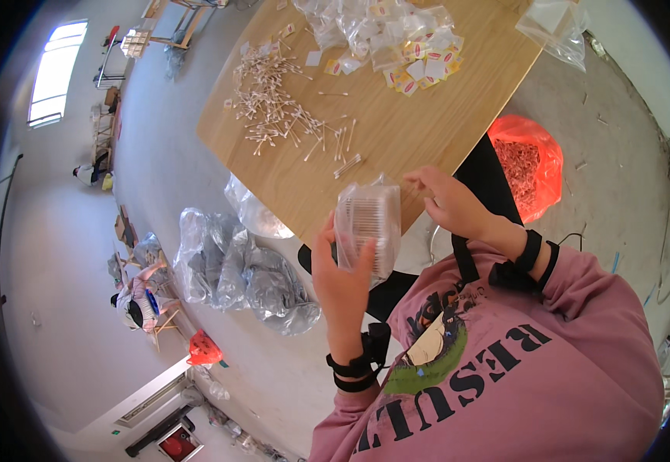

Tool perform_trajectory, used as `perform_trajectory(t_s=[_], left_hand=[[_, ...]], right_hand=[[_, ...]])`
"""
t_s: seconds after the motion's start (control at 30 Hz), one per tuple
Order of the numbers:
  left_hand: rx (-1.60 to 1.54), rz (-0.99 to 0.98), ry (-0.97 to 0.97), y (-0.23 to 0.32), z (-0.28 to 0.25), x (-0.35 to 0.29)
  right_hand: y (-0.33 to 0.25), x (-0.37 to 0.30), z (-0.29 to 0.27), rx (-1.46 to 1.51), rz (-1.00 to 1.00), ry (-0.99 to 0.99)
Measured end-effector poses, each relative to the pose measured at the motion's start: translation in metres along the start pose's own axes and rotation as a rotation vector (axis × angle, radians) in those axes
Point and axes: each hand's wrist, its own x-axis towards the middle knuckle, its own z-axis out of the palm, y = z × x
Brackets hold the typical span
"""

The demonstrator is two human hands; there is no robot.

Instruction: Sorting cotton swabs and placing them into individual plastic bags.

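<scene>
My left hand (340,266) is wrapped round a clear plastic pack (369,219) filled with rows of white cotton swabs, held at the table's near edge. To the right of the pack, my right hand (452,202) is apart from it, fingers loosely bent and spread, nothing seen in them. A loose heap of cotton swabs (269,96) lies on the wooden table (400,127) beyond the pack. A small row of swabs (348,165) rests just past the pack.
Clear plastic bags (350,31) and yellow-and-white cards (427,69) cover the table's far side. A red bag of reddish bits (521,165) stands on the floor at right. Full clear sacks (242,269) lie at left. Two people work farther left.
</scene>
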Motion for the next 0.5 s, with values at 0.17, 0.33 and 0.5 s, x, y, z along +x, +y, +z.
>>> perform_trajectory(t_s=[0.17, 0.33, 0.5], left_hand=[[0.090, 0.129, 0.112, 0.005, 0.007, -0.018], [-0.066, 0.114, 0.209, -0.013, 0.015, -0.028], [-0.013, 0.211, 0.316, -0.021, 0.016, -0.023]], right_hand=[[-0.034, 0.039, -0.027, 0.465, -0.114, -0.179], [-0.042, 0.071, -0.014, 0.408, -0.221, -0.390], [-0.044, 0.081, 0.002, 0.401, -0.265, -0.516]])
